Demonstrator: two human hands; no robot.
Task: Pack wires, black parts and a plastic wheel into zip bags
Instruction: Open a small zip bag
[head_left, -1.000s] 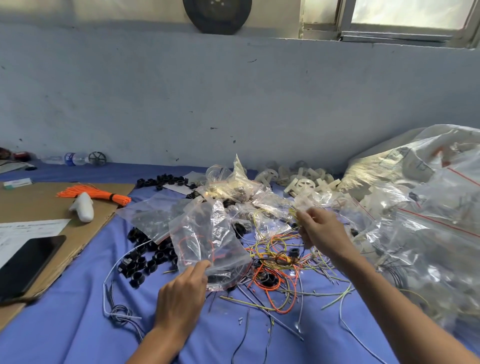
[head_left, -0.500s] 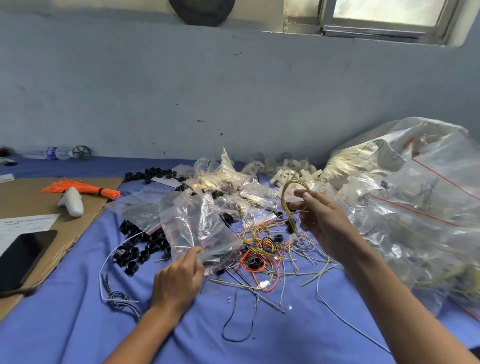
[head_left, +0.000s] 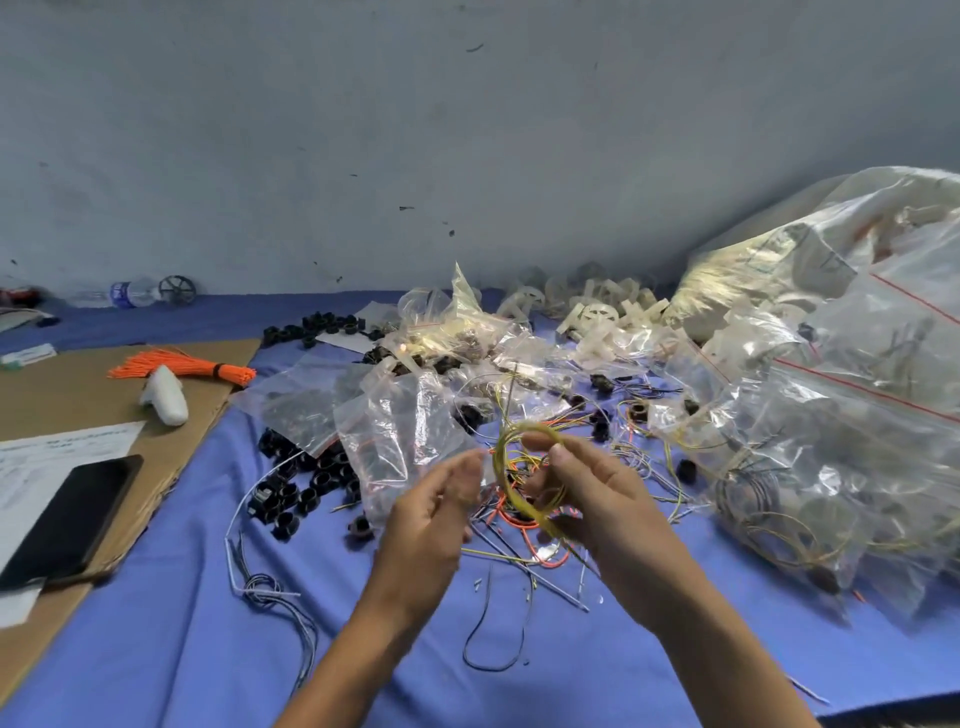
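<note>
My right hand (head_left: 592, 493) pinches a coiled yellow wire (head_left: 506, 467) just above the tangle of loose coloured wires (head_left: 524, 525) on the blue cloth. Close to its left, my left hand (head_left: 431, 519) grips the edge of a clear zip bag (head_left: 400, 441), which stands up in front of it. Thumb and fingers of both hands nearly meet at the coil. Black ring-shaped parts (head_left: 306, 488) lie scattered to the left of the bag. White plastic wheels (head_left: 597, 314) are heaped at the back near the wall.
A big heap of filled clear bags (head_left: 841, 415) takes up the right side. On the left lies a cardboard sheet (head_left: 62, 395) with a phone (head_left: 67, 514), orange cable ties (head_left: 182, 366) and a white object (head_left: 163, 400). More black parts (head_left: 311, 327) sit farther back.
My right hand has pulled the yellow wire coil out of the pile and brought it toward my left hand. The left hand has lifted the zip bag off the cloth. The camera has tilted down.
</note>
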